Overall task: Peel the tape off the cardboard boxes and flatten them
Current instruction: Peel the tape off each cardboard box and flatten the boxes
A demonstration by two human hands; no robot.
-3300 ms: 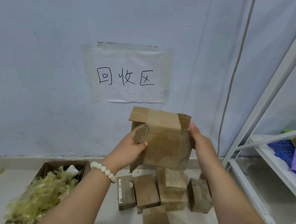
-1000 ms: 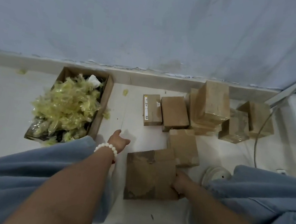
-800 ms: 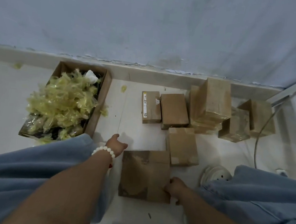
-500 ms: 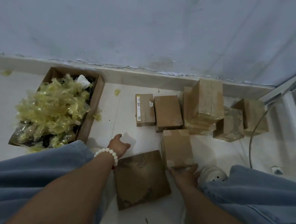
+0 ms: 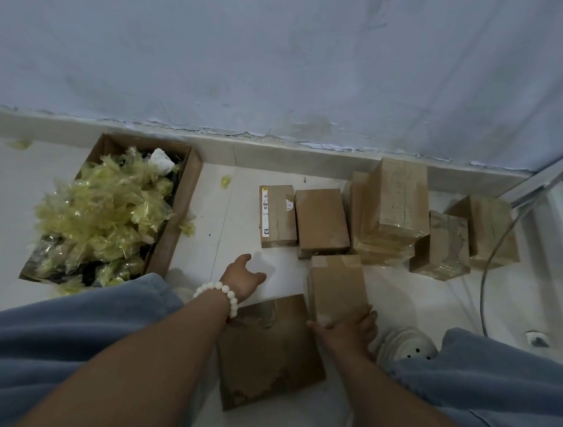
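Note:
A flattened cardboard box point(image 5: 268, 351) lies on the white floor between my knees. Just beyond it stands a small taped box point(image 5: 336, 285); my right hand point(image 5: 348, 328) holds its near end, fingers curled round the edge. My left hand point(image 5: 242, 280), with a white bead bracelet on the wrist, hovers open over the floor left of that box and holds nothing. Several more taped boxes point(image 5: 320, 222) stand in a row near the wall, the tallest point(image 5: 397, 197) on top of another.
An open carton point(image 5: 179, 210) heaped with yellowish peeled tape stands at the left. My white shoe point(image 5: 407, 342) is right of my right hand. A grey cable point(image 5: 489, 268) and a white shelf frame point(image 5: 552, 170) are at the far right. The wall runs behind.
I lowered the box from in front of the wall and laid it flat on the floor. My right hand then let it go and moved onto the small taped box beyond.

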